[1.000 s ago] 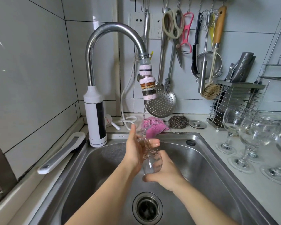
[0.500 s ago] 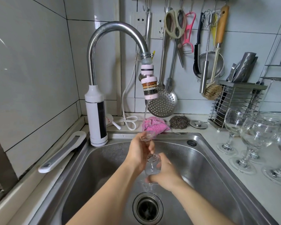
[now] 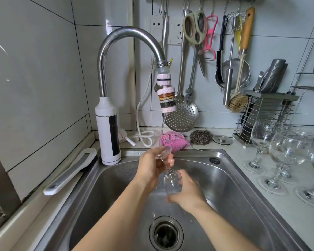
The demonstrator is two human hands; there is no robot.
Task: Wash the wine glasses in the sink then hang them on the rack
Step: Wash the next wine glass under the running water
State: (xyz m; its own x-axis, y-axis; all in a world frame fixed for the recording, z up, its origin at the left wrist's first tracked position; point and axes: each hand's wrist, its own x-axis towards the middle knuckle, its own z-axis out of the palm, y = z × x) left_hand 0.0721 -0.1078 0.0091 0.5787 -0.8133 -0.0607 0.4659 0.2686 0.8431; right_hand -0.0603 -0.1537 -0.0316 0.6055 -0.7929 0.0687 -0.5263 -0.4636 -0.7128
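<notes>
Steel sink [image 3: 243,196], filling the lower half of the view, with its round drain [image 3: 166,232] near the front edge.

Curved faucet [image 3: 127,33] at the back left corner, rising from a white body and ending in a pink filter [image 3: 167,100]. A thin stream of water [image 3: 162,127] runs down from the filter.

Counter [image 3: 288,214] to the right of the sink, carrying a group of upright wine glasses [image 3: 290,153] that stand close together, some overlapping in view.

Wire cutlery holder [image 3: 266,113] behind those glasses, against the tiled wall.

Perforated skimmer [image 3: 182,118] hanging on the wall behind the filter, among other hung utensils.

My left hand [image 3: 150,167], over the back of the sink, fingers curled round the stem of the held wine glass [image 3: 171,183], just under its foot.

My right hand [image 3: 187,192], lower and nearer to me, fingers and thumb wrapped round the bowl from the right side.

The held wine glass is above the sink basin, tilted with its foot uppermost and its bowl downward. The stream lands on the foot.

Pink cloth [image 3: 170,140] on the sink's back ledge, just behind my left hand.

Steel scourer [image 3: 200,137] just right of the cloth, with a small metal plug [image 3: 222,139] beside it.
</notes>
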